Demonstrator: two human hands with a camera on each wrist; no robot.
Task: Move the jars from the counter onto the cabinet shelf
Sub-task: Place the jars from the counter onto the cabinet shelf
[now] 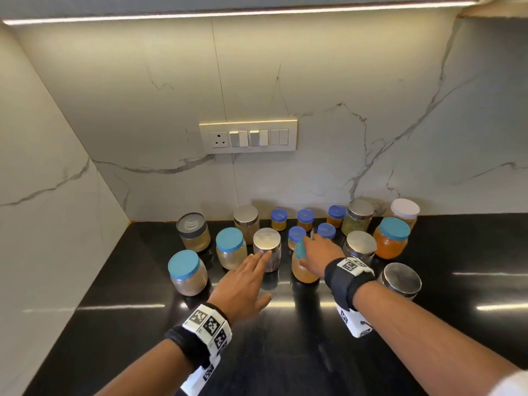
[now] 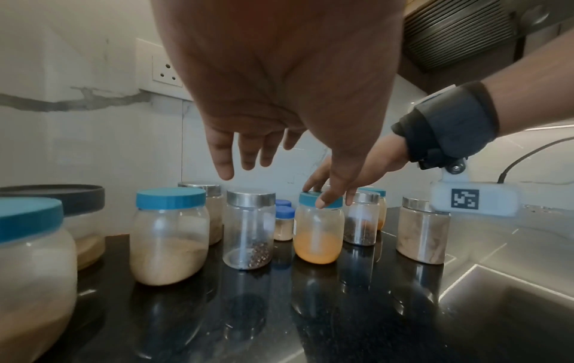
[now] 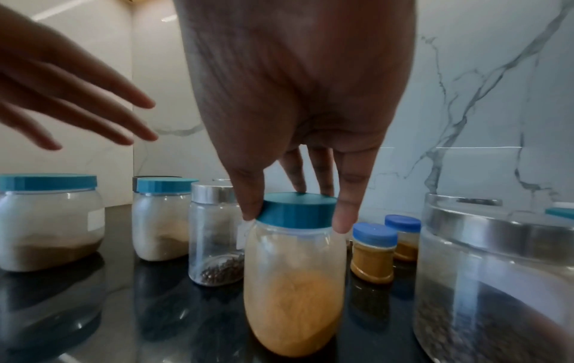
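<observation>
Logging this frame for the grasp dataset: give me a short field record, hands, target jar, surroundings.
right hand: fingers grip the teal lid of the clear plastic jar of orange powder
jar state: tilted, base on the glossy black counter
left hand: open, fingers straight, over the steel-lidded clear jar of dark seeds; contact unclear
other jars: many, upright on the counter
cabinet shelf: not in view
</observation>
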